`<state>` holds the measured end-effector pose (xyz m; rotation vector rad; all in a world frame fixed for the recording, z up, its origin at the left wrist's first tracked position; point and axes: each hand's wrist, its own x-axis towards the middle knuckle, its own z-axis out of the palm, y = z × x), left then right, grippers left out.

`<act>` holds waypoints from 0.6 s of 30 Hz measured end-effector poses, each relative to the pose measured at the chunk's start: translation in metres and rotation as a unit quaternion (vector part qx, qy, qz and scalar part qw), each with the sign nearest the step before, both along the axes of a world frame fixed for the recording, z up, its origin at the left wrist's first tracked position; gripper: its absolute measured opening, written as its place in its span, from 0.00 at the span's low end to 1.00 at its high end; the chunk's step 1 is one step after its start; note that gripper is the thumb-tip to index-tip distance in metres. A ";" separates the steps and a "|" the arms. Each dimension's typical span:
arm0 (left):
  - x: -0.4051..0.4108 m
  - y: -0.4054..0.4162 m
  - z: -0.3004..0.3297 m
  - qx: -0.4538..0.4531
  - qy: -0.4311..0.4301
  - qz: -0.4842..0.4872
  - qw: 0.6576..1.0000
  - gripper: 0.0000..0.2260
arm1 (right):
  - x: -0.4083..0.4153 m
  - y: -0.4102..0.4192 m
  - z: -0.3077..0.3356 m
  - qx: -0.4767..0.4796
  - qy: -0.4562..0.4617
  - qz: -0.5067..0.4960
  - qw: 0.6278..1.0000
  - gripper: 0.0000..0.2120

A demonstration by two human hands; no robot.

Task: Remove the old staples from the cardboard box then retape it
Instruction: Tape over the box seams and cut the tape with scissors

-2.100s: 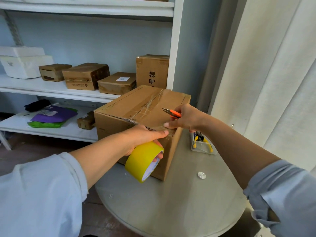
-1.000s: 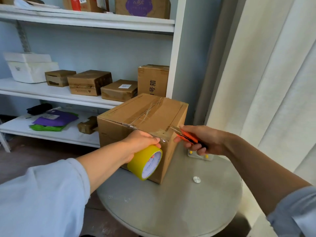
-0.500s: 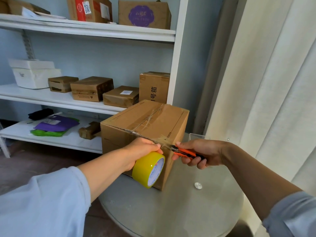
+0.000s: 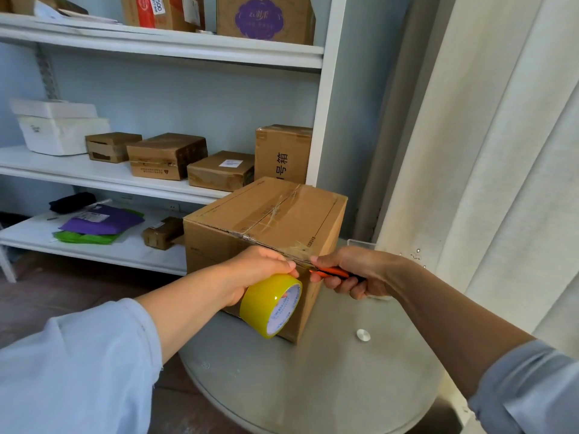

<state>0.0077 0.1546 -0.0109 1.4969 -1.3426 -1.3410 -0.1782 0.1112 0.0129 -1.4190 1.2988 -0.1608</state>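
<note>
A closed brown cardboard box [image 4: 263,211] stands on a round grey table [image 4: 329,380], with wrinkled clear tape along its top seam. My left hand [image 4: 257,270] grips a yellow tape roll [image 4: 271,305] against the box's near side, below the top front edge. A strip of clear tape stretches from the roll to the box's near corner. My right hand [image 4: 354,270] holds orange-handled scissors [image 4: 329,271] whose blades meet that strip just right of my left thumb.
White shelves [image 4: 163,54] behind the table carry several small cardboard boxes [image 4: 167,155], a white foam box [image 4: 59,126] and purple and green bags [image 4: 100,223]. A clear tray [image 4: 360,244] shows behind my right hand. A small metal disc [image 4: 363,335] lies on the table. A pale curtain [image 4: 501,151] hangs on the right.
My right hand has come down from the box top to the near corner, bringing the scissors against the tape strip. The left hand with the roll has stayed at the box's front.
</note>
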 end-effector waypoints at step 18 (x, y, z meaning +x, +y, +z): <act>0.025 0.005 -0.005 0.002 -0.105 -0.066 0.992 0.05 | 0.027 -0.012 -0.025 -0.307 -0.033 -0.049 0.950 0.28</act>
